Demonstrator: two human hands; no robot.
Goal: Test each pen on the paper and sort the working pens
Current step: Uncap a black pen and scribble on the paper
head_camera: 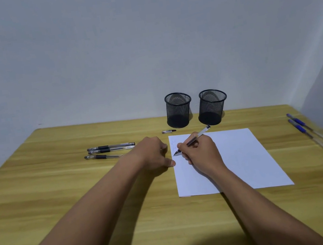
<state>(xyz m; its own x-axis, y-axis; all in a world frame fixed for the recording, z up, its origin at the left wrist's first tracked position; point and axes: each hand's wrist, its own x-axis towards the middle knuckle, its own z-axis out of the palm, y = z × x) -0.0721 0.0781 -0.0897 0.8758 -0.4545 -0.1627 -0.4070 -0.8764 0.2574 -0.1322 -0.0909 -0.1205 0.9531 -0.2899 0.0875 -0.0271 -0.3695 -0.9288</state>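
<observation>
R hand (200, 154) is pinching a clear pen (198, 136) btw thumb & fingers, tip touching the paper (241, 158) just left of the knuckles. L hand (153, 153) is resting alongside, fingers curled, nothing seen inside, thumb at paper's edge. Cap (168, 131) is lying just beyond both hands; 2 mesh cups (178, 110) farther beyond. 3 black pens (111, 148) are lying left of L hand, 2 blue pens (308, 131) well right of R hand.
</observation>
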